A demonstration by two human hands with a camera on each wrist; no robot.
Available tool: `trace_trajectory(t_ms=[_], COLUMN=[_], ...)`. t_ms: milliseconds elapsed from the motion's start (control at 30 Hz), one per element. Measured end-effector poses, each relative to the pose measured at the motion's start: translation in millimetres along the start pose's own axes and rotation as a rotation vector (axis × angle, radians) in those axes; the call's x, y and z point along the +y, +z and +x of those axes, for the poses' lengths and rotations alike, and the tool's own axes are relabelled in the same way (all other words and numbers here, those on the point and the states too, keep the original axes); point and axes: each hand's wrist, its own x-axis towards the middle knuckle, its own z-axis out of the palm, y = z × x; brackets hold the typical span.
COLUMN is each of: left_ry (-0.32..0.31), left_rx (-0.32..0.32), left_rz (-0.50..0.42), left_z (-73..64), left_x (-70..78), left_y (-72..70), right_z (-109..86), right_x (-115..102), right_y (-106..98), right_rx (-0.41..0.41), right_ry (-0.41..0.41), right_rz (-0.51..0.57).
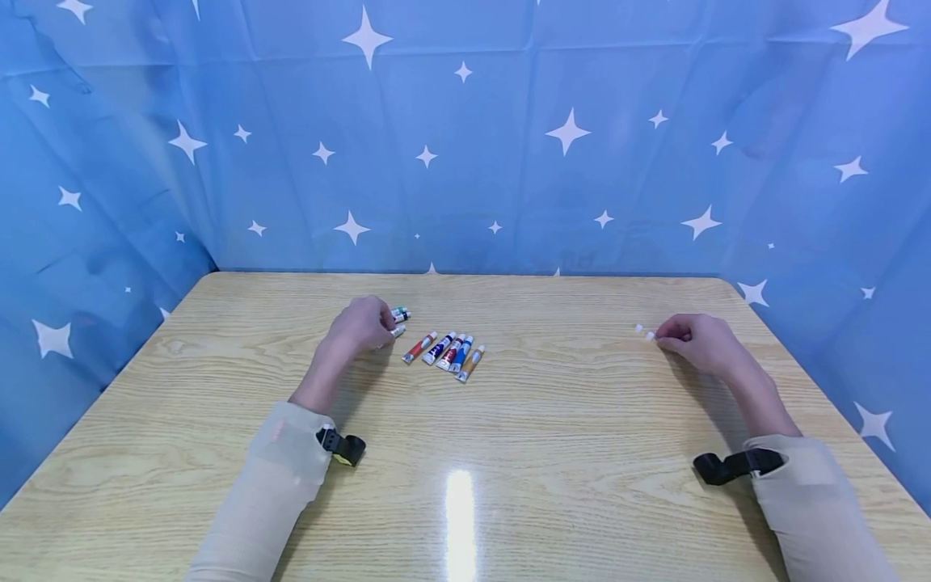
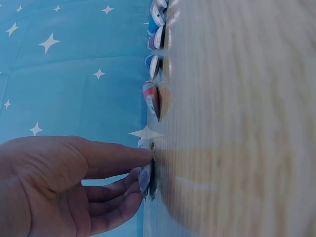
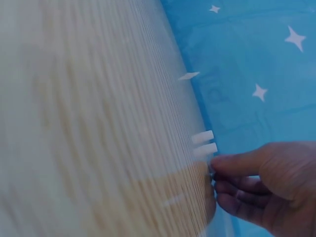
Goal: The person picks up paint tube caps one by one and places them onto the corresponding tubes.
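In the head view my left hand (image 1: 361,323) is at the left of the table, thumb and fingers pinching a small paint tube (image 1: 398,331) with a white cap. The left wrist view shows this tube (image 2: 144,173) between thumb and fingertips, close against the tabletop. Over on the right, my right hand (image 1: 696,341) reaches down to the table with thumb and fingers curled together. Two small white pieces (image 1: 644,332), like caps, lie just left of its fingertips. The right wrist view has the same white pieces (image 3: 204,142) beside the thumb; I cannot tell whether the fingers pinch anything.
Right of my left hand, several paint tubes lie side by side, from an orange-red tube (image 1: 419,347) to an ochre tube (image 1: 470,364). Green and black tubes (image 1: 401,314) lie just beyond the left fingers. A blue star-patterned curtain (image 1: 494,186) hangs behind the wooden table (image 1: 567,420).
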Motion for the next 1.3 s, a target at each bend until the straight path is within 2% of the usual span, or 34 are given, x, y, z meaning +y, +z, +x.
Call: trace_trajectory(t_ms=[400,933,1300], left_ry=[0.021,0.134,0.237], left_rx=[0.005,0.127,0.108], left_rz=[-0.033,-0.055,-0.250], left_z=[-0.2,-3.5,-9.4], left_x=[-3.9,8.6,19.4], left_y=[0.7,-2.6,-4.9], right_z=[-1.4,-3.2,-5.9], right_x=[1,-25,-52], right_y=[-4,-14,-19], right_rx=[0.026,0.134,0.218], right_ry=[0.007,-0.040,-0.130], right_rz=[0.007,0.056,0.063])
